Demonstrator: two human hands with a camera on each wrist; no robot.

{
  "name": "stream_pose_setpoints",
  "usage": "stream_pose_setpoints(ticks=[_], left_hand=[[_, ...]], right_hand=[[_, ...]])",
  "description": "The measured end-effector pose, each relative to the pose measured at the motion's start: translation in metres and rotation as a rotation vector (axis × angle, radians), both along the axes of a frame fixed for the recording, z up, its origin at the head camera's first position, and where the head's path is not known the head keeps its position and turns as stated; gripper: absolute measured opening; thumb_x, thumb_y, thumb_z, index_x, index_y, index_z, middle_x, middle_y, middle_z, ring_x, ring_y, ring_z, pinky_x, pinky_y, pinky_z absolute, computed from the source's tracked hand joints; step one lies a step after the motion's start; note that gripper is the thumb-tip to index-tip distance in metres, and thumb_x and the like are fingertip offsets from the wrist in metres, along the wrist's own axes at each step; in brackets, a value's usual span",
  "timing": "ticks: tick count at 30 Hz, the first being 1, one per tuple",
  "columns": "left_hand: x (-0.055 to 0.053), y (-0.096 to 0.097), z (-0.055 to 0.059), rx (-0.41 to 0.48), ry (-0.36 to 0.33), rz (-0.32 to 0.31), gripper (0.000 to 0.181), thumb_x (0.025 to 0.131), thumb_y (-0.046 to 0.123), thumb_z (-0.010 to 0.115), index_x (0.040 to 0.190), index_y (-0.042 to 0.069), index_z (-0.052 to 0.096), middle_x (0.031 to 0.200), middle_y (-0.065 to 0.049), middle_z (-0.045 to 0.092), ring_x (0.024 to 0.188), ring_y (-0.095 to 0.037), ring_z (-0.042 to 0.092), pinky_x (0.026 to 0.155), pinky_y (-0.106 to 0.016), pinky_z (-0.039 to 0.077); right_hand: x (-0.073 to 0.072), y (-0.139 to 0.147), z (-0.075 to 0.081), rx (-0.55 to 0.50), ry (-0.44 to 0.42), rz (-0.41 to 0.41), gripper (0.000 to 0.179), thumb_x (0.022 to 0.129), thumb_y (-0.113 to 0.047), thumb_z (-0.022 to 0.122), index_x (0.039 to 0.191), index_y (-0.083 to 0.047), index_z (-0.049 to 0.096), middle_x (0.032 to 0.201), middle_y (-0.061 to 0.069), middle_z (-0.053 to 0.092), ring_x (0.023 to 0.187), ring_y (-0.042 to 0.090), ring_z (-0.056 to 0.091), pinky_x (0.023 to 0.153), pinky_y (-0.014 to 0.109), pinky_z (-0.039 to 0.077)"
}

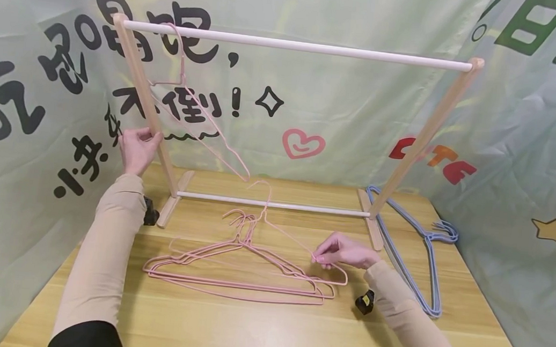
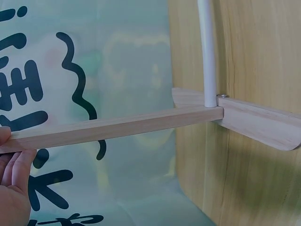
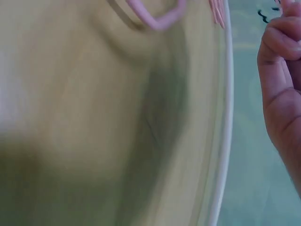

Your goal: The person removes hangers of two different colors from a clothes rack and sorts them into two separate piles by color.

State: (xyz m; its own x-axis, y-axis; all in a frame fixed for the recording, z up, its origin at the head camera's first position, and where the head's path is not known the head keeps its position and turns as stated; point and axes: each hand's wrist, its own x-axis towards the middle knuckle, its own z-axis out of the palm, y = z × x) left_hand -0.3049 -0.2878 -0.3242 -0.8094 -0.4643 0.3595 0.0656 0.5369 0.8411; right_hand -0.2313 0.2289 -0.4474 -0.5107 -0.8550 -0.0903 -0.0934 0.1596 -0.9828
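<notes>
My left hand (image 1: 139, 150) grips the left wooden post (image 1: 139, 80) of a garment rack, thumb on one side and fingers on the other in the left wrist view. Near the right foot of the rack, my right hand (image 1: 342, 251) pinches one sloping arm of a pink hanger (image 1: 289, 235), whose hook points up by the lower rail. Below it, several pink hangers (image 1: 231, 284) lie overlapping on the table. Another pink hanger (image 1: 182, 70) hangs by its hook from the left end of the white top rail (image 1: 296, 46).
Blue hangers (image 1: 431, 270) lie stacked at the right, beside the rack's right post (image 1: 423, 140). A white lower rail (image 1: 275, 208) joins the feet. Behind the wooden table (image 1: 247, 332) hangs a printed cloth (image 1: 350, 108). Small black devices (image 1: 365, 302) sit at both wrists.
</notes>
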Motion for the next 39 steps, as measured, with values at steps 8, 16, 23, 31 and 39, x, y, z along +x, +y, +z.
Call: stream_pose_setpoints(ticks=[8,16,23,31,39], left_hand=[[0.001,0.001,0.001,0.006,-0.024,-0.001,0.032,0.092,0.023,0.068,0.114,0.002,0.075,0.116,-0.021,0.069,0.129,-0.029,0.051,0.116,-0.041,0.026],[0.002,0.001,0.000,-0.005,-0.022,-0.002,0.032,0.091,0.023,0.068,0.113,0.000,0.075,0.115,-0.021,0.068,0.129,-0.031,0.048,0.116,-0.043,0.025],[0.003,0.001,0.001,-0.001,-0.031,-0.004,0.033,0.092,0.024,0.067,0.115,0.001,0.074,0.117,-0.021,0.068,0.129,-0.031,0.047,0.117,-0.043,0.024],[0.003,0.002,0.004,0.001,-0.024,0.010,0.033,0.091,0.024,0.068,0.114,0.001,0.074,0.114,-0.019,0.068,0.127,-0.031,0.045,0.116,-0.042,0.023],[0.002,0.002,0.003,0.004,-0.037,0.000,0.034,0.092,0.024,0.067,0.117,0.001,0.073,0.117,-0.021,0.066,0.132,-0.032,0.048,0.119,-0.041,0.022]], right_hand=[[0.007,-0.017,-0.013,0.038,-0.084,0.050,0.029,0.094,0.003,0.061,0.107,0.028,0.059,0.081,-0.003,0.075,0.064,0.000,0.061,0.061,0.015,0.050],[0.010,-0.029,-0.019,0.068,-0.043,0.068,0.026,0.093,0.002,0.063,0.105,0.024,0.064,0.085,0.047,0.062,0.063,0.001,0.064,0.061,0.016,0.053],[0.011,-0.034,-0.014,0.158,0.110,-0.052,0.022,0.090,-0.004,0.069,0.102,0.016,0.070,0.093,0.038,0.070,0.067,0.003,0.065,0.065,0.019,0.053],[-0.009,-0.051,0.029,0.181,0.299,-0.219,0.027,0.095,-0.009,0.065,0.112,0.012,0.068,0.108,0.033,0.071,0.091,0.034,0.070,0.087,0.040,0.058],[-0.047,-0.124,0.108,0.021,0.397,-0.351,0.025,0.100,-0.012,0.058,0.111,0.006,0.072,0.082,0.005,0.072,0.071,0.009,0.055,0.076,0.026,0.050]])
